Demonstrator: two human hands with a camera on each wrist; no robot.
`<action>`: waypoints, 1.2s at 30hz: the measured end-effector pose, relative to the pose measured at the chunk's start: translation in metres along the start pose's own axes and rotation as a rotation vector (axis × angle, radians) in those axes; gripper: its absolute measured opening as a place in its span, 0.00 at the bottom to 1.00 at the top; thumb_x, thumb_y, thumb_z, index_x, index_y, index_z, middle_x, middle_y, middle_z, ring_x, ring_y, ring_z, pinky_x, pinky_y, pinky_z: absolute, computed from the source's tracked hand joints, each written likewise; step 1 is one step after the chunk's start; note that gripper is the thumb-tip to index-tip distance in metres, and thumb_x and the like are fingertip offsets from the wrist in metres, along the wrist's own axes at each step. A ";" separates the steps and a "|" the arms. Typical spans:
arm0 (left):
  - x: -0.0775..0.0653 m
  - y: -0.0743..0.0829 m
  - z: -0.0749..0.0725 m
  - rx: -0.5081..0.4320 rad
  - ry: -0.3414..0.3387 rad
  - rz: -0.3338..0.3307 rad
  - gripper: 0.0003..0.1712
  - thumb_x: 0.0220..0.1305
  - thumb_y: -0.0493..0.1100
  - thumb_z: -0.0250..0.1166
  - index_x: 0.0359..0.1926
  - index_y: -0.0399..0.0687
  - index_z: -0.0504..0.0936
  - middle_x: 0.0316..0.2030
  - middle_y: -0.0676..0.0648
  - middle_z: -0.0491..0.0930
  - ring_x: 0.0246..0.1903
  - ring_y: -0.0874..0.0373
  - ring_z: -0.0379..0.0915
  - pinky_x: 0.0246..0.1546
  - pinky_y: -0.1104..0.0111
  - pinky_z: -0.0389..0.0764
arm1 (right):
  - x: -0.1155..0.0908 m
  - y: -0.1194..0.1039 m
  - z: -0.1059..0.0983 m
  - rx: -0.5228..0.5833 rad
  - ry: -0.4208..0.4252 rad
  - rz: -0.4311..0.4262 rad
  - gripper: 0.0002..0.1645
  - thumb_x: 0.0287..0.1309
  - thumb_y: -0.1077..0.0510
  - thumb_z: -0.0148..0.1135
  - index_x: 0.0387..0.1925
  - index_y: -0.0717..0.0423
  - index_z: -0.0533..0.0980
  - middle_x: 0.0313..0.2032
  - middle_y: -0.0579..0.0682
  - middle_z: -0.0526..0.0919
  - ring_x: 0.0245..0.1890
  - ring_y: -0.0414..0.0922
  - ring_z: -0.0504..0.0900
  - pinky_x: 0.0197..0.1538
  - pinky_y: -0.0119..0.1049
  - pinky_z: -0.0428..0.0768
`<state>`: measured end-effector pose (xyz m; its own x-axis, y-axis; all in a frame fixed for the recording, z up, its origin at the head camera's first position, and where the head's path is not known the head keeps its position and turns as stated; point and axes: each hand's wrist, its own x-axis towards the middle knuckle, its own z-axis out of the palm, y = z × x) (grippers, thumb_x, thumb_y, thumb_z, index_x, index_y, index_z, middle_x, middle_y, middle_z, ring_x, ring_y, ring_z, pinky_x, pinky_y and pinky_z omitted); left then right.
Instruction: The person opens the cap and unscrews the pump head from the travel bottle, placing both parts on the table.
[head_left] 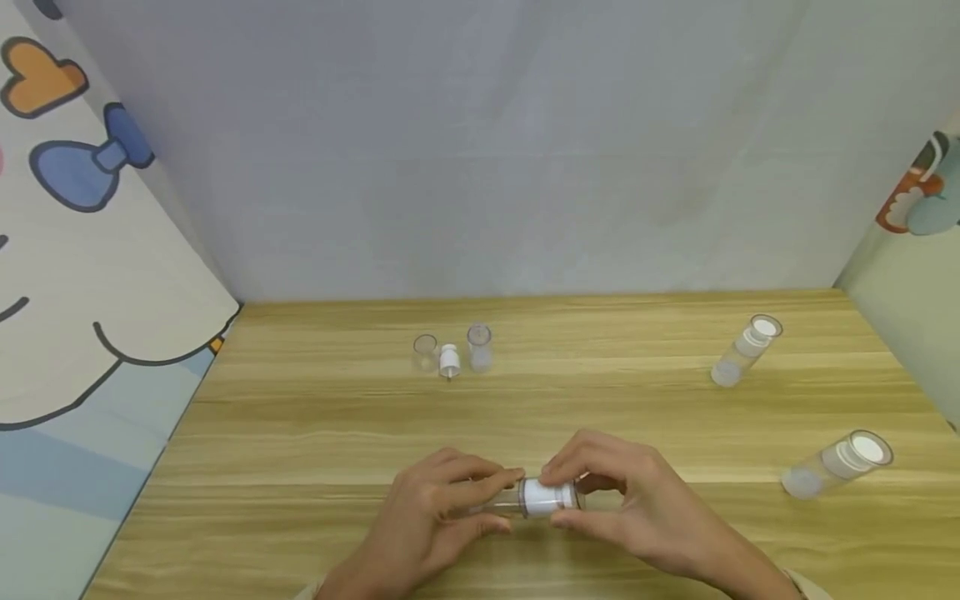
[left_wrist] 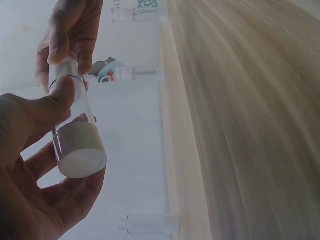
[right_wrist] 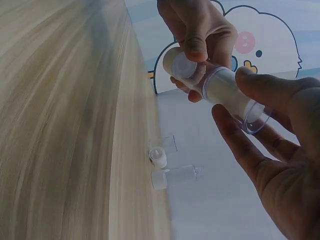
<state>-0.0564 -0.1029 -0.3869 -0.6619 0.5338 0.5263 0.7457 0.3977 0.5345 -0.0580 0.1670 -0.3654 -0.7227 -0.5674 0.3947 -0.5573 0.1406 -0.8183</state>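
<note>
Both hands hold one clear cylindrical pump bottle (head_left: 507,503) lying sideways over the front of the table. My left hand (head_left: 431,512) grips its body near the base, thumb on the near side. In the left wrist view the frosted white bottom (left_wrist: 82,155) of the bottle faces the camera. At the other end, my right hand (head_left: 633,492) pinches the white pump collar (head_left: 543,497) between thumb and fingers. A clear cap (right_wrist: 256,119) surrounds that white part, its rim showing between the right thumb and fingers in the right wrist view.
Toward the back stand a loose clear cap (head_left: 425,352), a white pump head (head_left: 449,360) with its thin tube, and an open clear bottle (head_left: 480,350). Two capped pump bottles stand on the right, one farther back (head_left: 742,354), one nearer (head_left: 832,467). A grey wall borders the table (head_left: 300,400).
</note>
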 end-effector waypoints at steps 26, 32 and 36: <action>0.004 0.006 0.004 0.422 0.070 0.143 0.23 0.62 0.51 0.76 0.57 0.54 0.88 0.42 0.54 0.88 0.40 0.60 0.79 0.41 0.73 0.84 | 0.008 -0.002 0.008 -1.063 0.019 -0.411 0.27 0.86 0.48 0.37 0.50 0.55 0.82 0.41 0.46 0.85 0.39 0.43 0.83 0.42 0.36 0.85; 0.002 0.009 0.005 0.471 0.062 0.150 0.23 0.62 0.53 0.75 0.57 0.55 0.89 0.41 0.56 0.87 0.39 0.60 0.77 0.40 0.72 0.80 | 0.006 -0.002 0.010 -1.029 0.052 -0.394 0.28 0.85 0.46 0.37 0.46 0.53 0.82 0.38 0.44 0.84 0.35 0.41 0.80 0.38 0.31 0.82; 0.002 0.011 0.003 0.488 0.020 0.121 0.24 0.59 0.54 0.76 0.57 0.57 0.88 0.42 0.56 0.88 0.40 0.61 0.78 0.40 0.71 0.81 | 0.004 -0.004 0.011 -1.005 0.045 -0.362 0.28 0.85 0.45 0.36 0.46 0.52 0.82 0.37 0.42 0.83 0.36 0.40 0.80 0.38 0.29 0.81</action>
<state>-0.0492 -0.0949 -0.3822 -0.5660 0.5851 0.5808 0.7629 0.6388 0.0998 -0.0541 0.1553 -0.3655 -0.4496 -0.6817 0.5771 -0.8080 0.5858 0.0625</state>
